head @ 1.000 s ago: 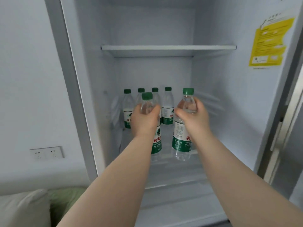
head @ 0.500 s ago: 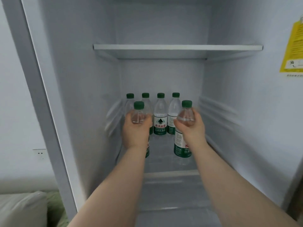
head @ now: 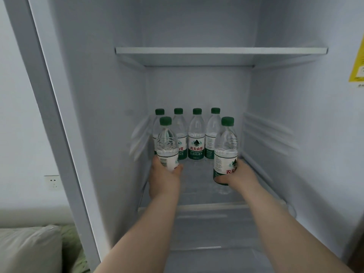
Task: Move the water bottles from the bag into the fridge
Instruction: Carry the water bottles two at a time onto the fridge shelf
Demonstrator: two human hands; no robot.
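While the left hand (head: 164,182) gripped the left bottle (head: 167,146) and the right hand (head: 238,177) the right bottle (head: 225,152), both upright in the fridge (head: 110,115) before the back row (head: 196,142), placement was under way; seating and release seemed due next.

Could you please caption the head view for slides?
Left hand and right hand hold water bottles before four others on the fridge shelf.

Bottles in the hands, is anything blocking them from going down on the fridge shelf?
Nothing visible does. The left hand grips the left bottle and the right hand grips the right bottle, both in front of the back row of four. The shelf around them looks bare; the hands hide part of it.
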